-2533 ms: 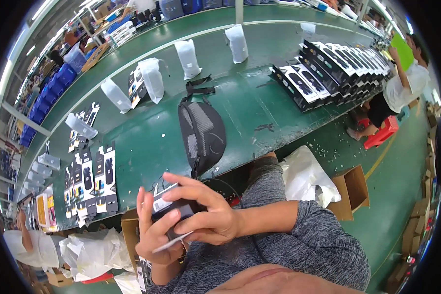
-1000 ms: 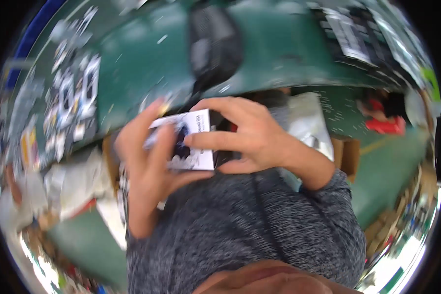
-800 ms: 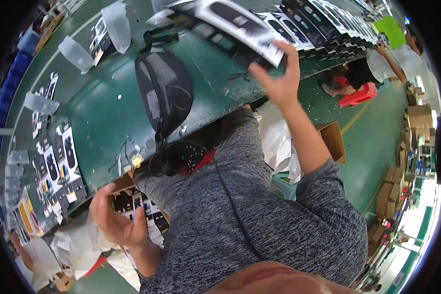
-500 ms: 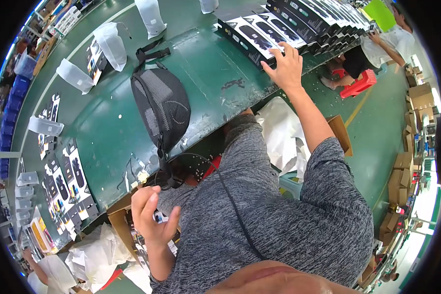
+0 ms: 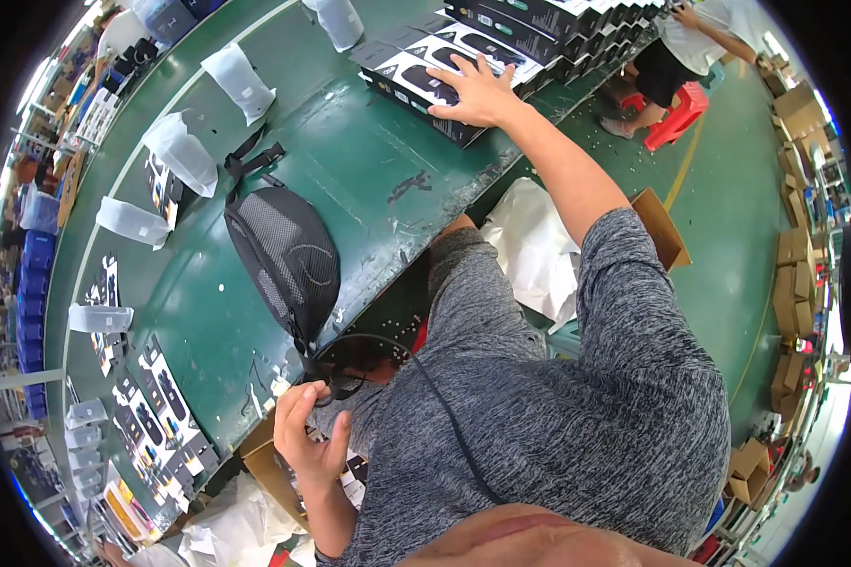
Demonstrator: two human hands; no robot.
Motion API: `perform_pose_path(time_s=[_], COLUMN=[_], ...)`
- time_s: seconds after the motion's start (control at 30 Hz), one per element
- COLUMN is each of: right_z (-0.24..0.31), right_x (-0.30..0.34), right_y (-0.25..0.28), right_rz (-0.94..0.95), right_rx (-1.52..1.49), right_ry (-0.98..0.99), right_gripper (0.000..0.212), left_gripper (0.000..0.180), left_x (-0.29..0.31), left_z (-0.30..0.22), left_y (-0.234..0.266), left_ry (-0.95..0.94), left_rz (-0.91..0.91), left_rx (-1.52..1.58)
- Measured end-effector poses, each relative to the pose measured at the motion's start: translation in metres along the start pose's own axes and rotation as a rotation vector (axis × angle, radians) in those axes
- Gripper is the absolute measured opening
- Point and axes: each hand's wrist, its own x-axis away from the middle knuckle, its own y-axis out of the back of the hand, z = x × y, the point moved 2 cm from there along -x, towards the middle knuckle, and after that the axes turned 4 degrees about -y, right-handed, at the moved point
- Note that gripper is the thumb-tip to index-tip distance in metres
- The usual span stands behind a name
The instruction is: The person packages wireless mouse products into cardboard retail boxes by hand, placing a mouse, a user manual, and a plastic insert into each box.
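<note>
My right hand (image 5: pixel 480 94) lies spread over the near row of black-and-white boxes (image 5: pixel 416 80), its fingertips on or just above their printed tops. Nothing is gripped in it. My left hand (image 5: pixel 307 437) is raised by my lap at the table edge, with bent fingers and the thumb held apart, and I see nothing inside it. Close to its fingertips hangs a black strap end. A black mesh waist bag (image 5: pixel 288 255) lies on the green table (image 5: pixel 369 180) between my hands, its strap trailing at both ends.
Taller stacks of boxes (image 5: pixel 539 24) rise behind the near row. White pouches (image 5: pixel 239 83) stand along the table's far side. Printed cards (image 5: pixel 151 416) lie at the left. A cardboard box (image 5: pixel 659 230) and white sheeting (image 5: pixel 531 241) are below the edge. Someone sits near a red stool (image 5: pixel 679 115).
The view has swung, so the table contents sit differently in the picture. My right hand has come further over the near boxes, with its fingers spread flatter. My left hand keeps much the same pose.
</note>
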Motion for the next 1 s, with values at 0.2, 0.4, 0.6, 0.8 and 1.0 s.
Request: perform_pose_path(time_s=[0.2,0.4,0.6,0.8,1.0], right_z=[-0.008,-0.016,0.047,0.041,0.084], right_x=[0.005,0.053,0.106,0.144,0.135], right_y=[0.013,0.022,0.061,0.111,0.062], right_rz=[0.043,-0.539,-0.475,-0.492,-0.133], right_rx=[-0.033,-0.139,-0.342,-0.337,-0.518], right_ry=[-0.013,0.299,0.726,0.767,0.812], right_gripper=[0.083,0.071,0.059,0.055,0.039], left_gripper=[0.049,0.03,0.042,0.021,0.022], left_x=[-0.008,-0.108,-0.142,-0.13,-0.142], left_z=[-0.002,-0.08,-0.235,-0.266,-0.22], left_y=[-0.009,-0.062,-0.127,-0.134,-0.123], left_ry=[0.042,-0.596,-1.016,-1.122,-0.841], left_rz=[-0.011,0.339,0.416,0.484,0.845], left_rx=[0.097,0.33,1.133,1.042,1.398])
